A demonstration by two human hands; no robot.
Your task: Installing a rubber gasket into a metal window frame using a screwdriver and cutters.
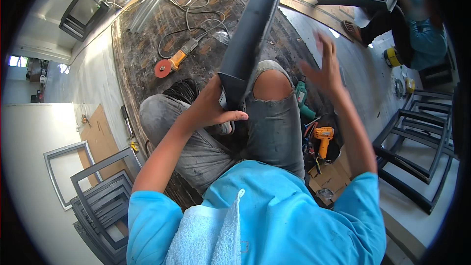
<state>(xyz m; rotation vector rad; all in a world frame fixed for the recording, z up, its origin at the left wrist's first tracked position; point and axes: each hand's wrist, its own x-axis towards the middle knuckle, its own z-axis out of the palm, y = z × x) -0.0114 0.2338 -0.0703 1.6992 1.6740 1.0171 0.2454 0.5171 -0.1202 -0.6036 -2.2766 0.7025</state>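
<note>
A long dark metal profile (250,34) rises over my knees, its angled end near my lap and its far end past the upper edge of the view. My left hand (214,103) is wrapped round that lower end, thumb stretched along the near side. Raised to the right of the profile, my right hand (326,64) holds nothing; its fingers are apart and smeared by motion. Below it, beside my right knee, lie a green power tool (302,99) and an orange drill (323,140).
An angle grinder (171,62) with a red disc and its looped cord lies on the stained board (147,44). Dark frames (100,201) lean at the left; more frames (417,137) stand at the right. Another person (422,34) sits at the upper right near an angled frame (358,2).
</note>
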